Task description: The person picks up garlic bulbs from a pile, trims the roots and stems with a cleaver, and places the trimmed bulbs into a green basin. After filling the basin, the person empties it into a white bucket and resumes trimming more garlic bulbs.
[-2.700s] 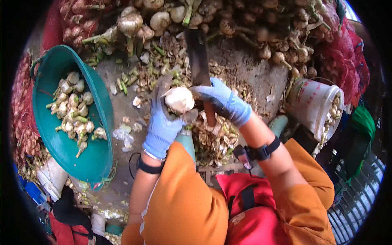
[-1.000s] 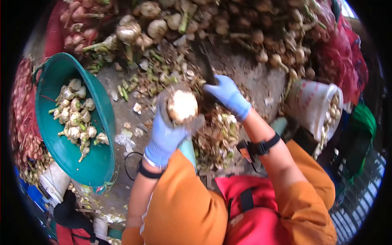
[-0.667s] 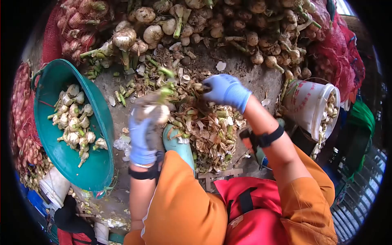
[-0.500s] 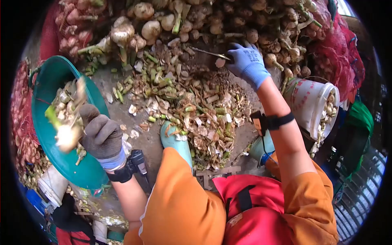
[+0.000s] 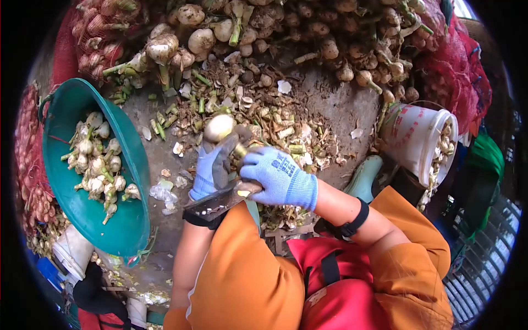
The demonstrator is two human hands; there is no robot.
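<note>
Left hand: gloved in blue and grey (image 5: 212,168), its fingers were closed around a garlic bulb (image 5: 219,127).
Garlic bulb: it sat at the fingers of the left hand, pale side up, its stem (image 5: 240,149) pointing toward the right hand.
Right hand: in a matching glove (image 5: 279,176), it was curled into a fist around a knife (image 5: 212,205), close beside the left hand; whether its fingers touched the stem, the picture did not show clearly.
Knife: its blade reached out leftward from the right hand, passing over the left wrist in view, with small pale bits on it.
Trimmings: cut stems and papery skins (image 5: 291,132) lay on the floor beyond and beneath both hands.
Boot: a pale green one (image 5: 364,179) stood to the right of the right hand.
Green tub: tilted, it lay to the left of the left hand (image 5: 124,223), with trimmed garlic (image 5: 99,170) inside.
White bucket: leaning, it was well to the right of the right hand (image 5: 407,132), with garlic (image 5: 443,144) at its mouth.
Garlic heap: untrimmed bulbs (image 5: 324,47) were piled farther ahead of both hands.
Red net sack: it lay beyond the bucket (image 5: 459,77), far right of the right hand.
</note>
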